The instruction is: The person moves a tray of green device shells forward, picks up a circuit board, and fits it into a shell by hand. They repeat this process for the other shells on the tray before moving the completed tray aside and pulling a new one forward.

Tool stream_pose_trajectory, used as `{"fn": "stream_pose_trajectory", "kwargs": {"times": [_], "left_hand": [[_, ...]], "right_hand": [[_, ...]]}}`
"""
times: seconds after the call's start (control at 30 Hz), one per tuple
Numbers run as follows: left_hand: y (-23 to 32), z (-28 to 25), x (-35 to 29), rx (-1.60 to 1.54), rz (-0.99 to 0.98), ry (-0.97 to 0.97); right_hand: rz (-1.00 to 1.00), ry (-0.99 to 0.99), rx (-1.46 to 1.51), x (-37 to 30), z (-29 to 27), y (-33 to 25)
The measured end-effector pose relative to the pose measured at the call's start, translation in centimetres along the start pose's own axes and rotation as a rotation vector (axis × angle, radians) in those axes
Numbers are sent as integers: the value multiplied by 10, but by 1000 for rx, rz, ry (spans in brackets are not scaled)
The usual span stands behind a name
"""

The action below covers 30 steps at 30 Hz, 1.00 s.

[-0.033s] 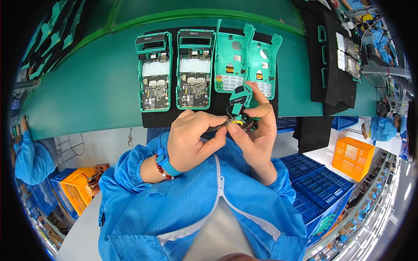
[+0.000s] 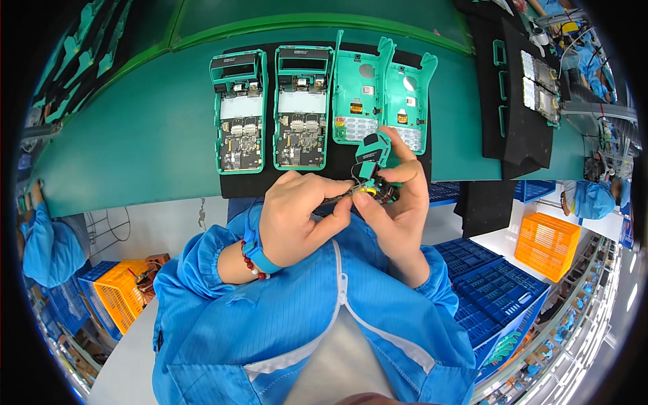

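Observation:
Close to my chest, just off the bench's front edge, I hold a small electronic assembly (image 2: 372,154) with a green and black housing, thin wires and a yellow round part. My right hand (image 2: 403,214) is closed around its right side, thumb near the yellow part and fingers up along the housing. My left hand (image 2: 295,214) pinches at its left side, where a thin dark strip shows between thumb and forefinger; its kind is hidden. Beyond my hands lie two green device halves with circuit boards (image 2: 241,135) (image 2: 300,131) and two green shells (image 2: 356,84) (image 2: 407,94).
Those parts lie on a black mat (image 2: 270,177) on the green bench (image 2: 148,148). More boards (image 2: 540,88) sit on black sheets at the right. Blue crates (image 2: 496,290) and an orange crate (image 2: 547,247) stand below right; another orange crate (image 2: 121,290) is lower left. Co-workers in blue are at both sides.

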<state>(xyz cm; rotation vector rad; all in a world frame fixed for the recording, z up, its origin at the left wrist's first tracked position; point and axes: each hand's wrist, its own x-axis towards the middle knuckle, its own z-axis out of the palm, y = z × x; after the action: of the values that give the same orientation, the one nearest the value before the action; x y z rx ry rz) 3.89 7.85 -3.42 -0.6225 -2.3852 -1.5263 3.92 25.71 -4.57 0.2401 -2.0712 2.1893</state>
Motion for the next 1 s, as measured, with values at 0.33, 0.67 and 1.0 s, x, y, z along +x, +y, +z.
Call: {"fn": "stream_pose_trajectory", "kwargs": {"times": [0.33,0.67,1.0], "left_hand": [[7,-5,6,80,69,-51],[-7,7,22,-1096,-665,-495],[-45,19,-14,532,205,-123]], "right_hand": [[-137,-43,-53,1,-7,-3],[-448,-340,-535,41,-62,-45],[-405,-118,-1027,111,-62,-67]]}}
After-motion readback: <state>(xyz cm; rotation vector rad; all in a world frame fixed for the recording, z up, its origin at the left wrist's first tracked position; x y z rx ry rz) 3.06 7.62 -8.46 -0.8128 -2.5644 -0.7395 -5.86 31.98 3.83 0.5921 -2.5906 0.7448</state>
